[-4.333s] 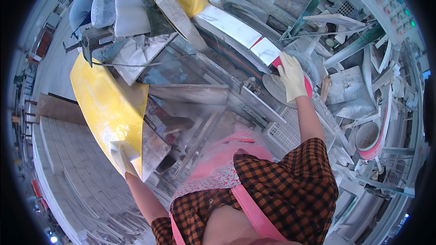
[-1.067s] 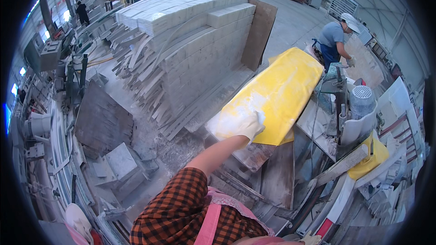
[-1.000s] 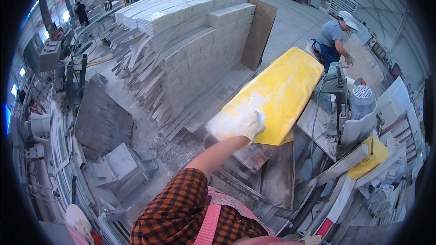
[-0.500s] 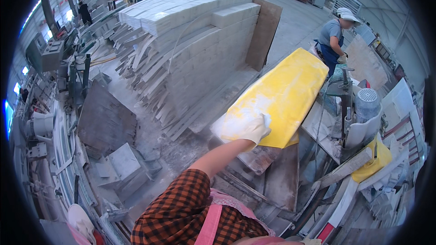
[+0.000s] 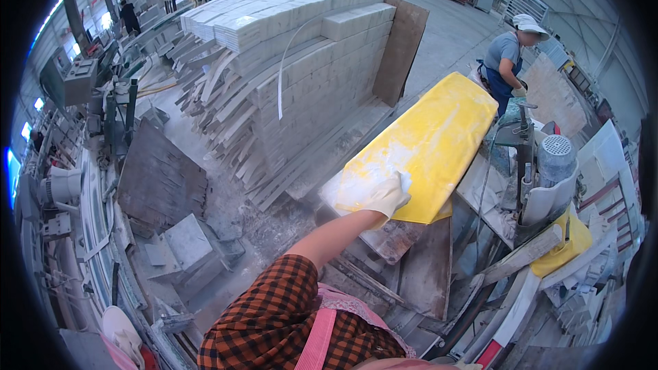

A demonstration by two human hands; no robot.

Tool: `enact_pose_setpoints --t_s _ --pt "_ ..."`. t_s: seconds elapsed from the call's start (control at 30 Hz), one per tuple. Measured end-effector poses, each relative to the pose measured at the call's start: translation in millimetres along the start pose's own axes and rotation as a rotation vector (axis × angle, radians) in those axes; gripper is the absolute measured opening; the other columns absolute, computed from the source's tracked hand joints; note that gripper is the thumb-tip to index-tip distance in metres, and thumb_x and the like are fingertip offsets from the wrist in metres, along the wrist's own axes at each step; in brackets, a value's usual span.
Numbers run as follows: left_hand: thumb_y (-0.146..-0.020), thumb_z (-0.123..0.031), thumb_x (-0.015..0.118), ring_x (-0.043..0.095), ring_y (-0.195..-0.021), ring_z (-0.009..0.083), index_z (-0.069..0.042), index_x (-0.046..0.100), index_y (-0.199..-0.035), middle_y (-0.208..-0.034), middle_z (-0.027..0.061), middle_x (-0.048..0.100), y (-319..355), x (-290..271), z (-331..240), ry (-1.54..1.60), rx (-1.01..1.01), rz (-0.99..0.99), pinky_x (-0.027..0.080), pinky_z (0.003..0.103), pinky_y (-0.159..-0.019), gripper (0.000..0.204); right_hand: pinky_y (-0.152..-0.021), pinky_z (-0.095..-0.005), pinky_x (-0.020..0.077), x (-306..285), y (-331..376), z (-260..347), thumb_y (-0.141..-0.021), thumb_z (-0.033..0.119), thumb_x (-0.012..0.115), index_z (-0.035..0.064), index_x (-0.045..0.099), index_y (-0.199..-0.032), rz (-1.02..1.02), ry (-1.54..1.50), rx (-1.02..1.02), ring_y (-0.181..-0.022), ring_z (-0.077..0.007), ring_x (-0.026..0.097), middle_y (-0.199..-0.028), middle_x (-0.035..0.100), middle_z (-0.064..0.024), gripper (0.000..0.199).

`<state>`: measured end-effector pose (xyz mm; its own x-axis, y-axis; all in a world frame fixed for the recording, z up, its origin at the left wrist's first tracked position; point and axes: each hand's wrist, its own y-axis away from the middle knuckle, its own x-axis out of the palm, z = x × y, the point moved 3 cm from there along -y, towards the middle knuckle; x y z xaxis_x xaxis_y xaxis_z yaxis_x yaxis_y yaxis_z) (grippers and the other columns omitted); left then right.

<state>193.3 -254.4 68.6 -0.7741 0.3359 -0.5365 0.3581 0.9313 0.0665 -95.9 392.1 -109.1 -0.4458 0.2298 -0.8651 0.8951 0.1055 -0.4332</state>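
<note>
My left hand (image 5: pixel 385 199), in a cream glove, reaches forward onto the near part of a yellow sheet-like cover (image 5: pixel 439 140). Its fingers are closed around something small and whitish (image 5: pixel 405 181), mostly hidden by the glove, whose kind I cannot make out. White powder is smeared over the cover around the hand, thickest toward the near left corner. The cover lies over a long flat piece resting on a worn slab (image 5: pixel 394 241). At the lower edge a small pale patch (image 5: pixel 468 366) may be my right glove; its fingers do not show.
A tall stack of pale stone strips (image 5: pixel 322 68) stands ahead left, with ragged ends sticking out. Beyond the cover a co-worker (image 5: pixel 504 62) in a blue apron stands bent. A dusty motor (image 5: pixel 555 157) and a second yellow cloth (image 5: pixel 562 243) are on the right. A brown board (image 5: pixel 161 178) leans left.
My left hand stays at nearly the same place on the cover. A thin white band on the stone stack has swung right and hangs straighter. The co-worker's hands shifted slightly.
</note>
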Motion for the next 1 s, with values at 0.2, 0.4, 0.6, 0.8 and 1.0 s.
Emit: enact_pose_setpoints --t_s 0.2,0.4,0.6,0.8,1.0 --pt "-0.081 -0.018 0.062 0.066 -0.107 0.044 0.001 0.053 -0.127 -0.11 0.0281 0.068 11.2 -8.4 -8.0 0.052 0.001 -0.015 0.051 0.049 -0.089 0.051 -0.124 -0.0472 0.0246 4.3 4.8 -4.4 -0.092 0.067 0.049 -0.0112 0.029 -0.153 -0.4 -0.178 -0.183 -0.148 -0.0403 0.035 -0.156 0.037 -0.0305 0.101" --pt "-0.081 -0.017 0.062 0.067 -0.108 0.0428 0.001 0.052 -0.127 -0.111 0.0277 0.068 18.5 -16.7 -16.6 0.021 0.023 -0.009 0.051 0.049 -0.088 0.05 -0.124 -0.0463 0.0239 18.1 8.1 -9.4 -0.093 0.067 0.048 -0.011 0.028 -0.153 -0.066 0.001 -0.043 -0.149 -0.0392 0.034 -0.157 0.037 -0.0297 0.1" --pt "-0.081 -0.017 0.062 0.067 -0.106 0.0433 0.003 0.052 -0.127 -0.109 0.0281 0.068 18.5 -18.1 -19.2 0.082 -0.01 -0.001 0.051 0.049 -0.088 0.051 -0.123 -0.0463 0.0255 2.5 11.7 -8.6 -0.093 0.067 0.049 -0.0112 0.03 -0.152 -0.111 -0.03 -0.034 -0.147 -0.0393 0.037 -0.155 0.039 -0.0294 0.1" --pt "-0.081 -0.016 0.062 0.067 -0.105 0.0443 0.003 0.053 -0.125 -0.108 0.0292 0.069 21.0 -22.4 -22.1 0.041 0.021 -0.005 0.052 0.05 -0.088 0.049 -0.121 -0.049 0.0291 -7.6 15.4 -10.4 -0.09 0.065 0.059 -0.0127 0.035 -0.149 0.282 -0.054 0.132 -0.144 -0.0416 0.04 -0.151 0.043 -0.0308 0.101" --pt "-0.08 -0.018 0.064 0.068 -0.103 0.0448 0.002 0.055 -0.123 -0.108 0.0288 0.069 10.6 -16.4 -11.8 0.004 0.006 0.045 0.053 0.05 -0.088 0.048 -0.12 -0.0496 0.0315 -5.7 14.9 -12.9 -0.087 0.065 0.062 -0.0139 0.034 -0.148 -0.149 -0.226 -0.004 -0.143 -0.0426 0.041 -0.15 0.044 -0.0317 0.104"
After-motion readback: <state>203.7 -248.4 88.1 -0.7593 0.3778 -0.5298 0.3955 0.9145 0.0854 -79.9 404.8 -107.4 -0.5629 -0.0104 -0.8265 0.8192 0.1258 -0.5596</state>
